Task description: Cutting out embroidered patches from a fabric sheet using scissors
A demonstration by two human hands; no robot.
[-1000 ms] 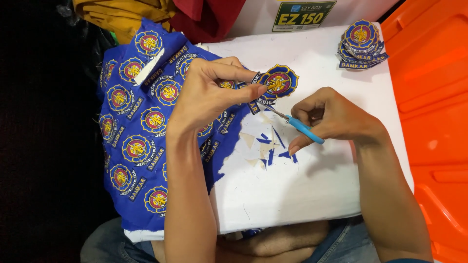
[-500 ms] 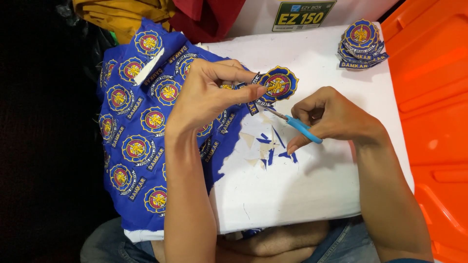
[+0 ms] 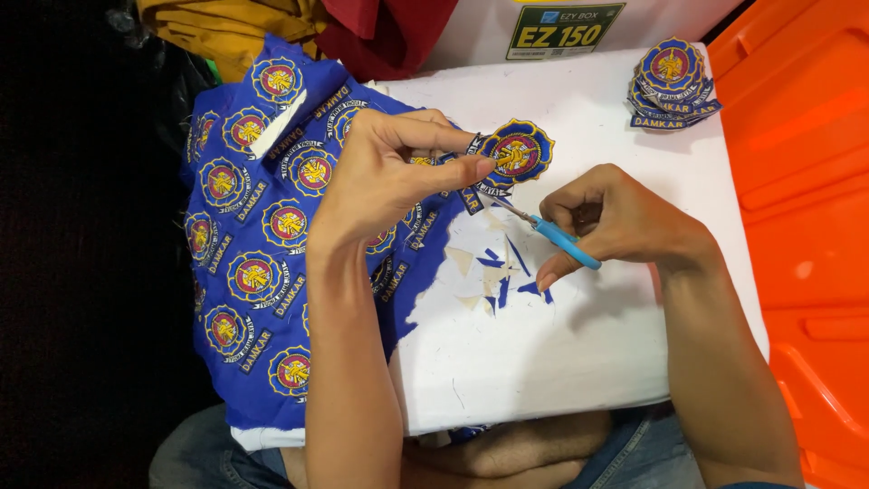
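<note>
Head view: left hand [image 3: 385, 186] pinched an embroidered patch [image 3: 516, 152]; right hand [image 3: 615, 222] gripped blue-handled scissors [image 3: 550, 232] at its 6 o'clock edge.
A small pile of cut patches [image 3: 672, 81] lay at 1 o'clock; the blue patch sheet [image 3: 262, 263] held many uncut.

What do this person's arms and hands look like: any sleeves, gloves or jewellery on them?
Both are bare. The left hand and right hand wear no gloves, rings, watch or bracelets, and both forearms are uncovered, with no sleeve showing up to the frame's lower edge. The fingernails look short and unpainted.
</note>
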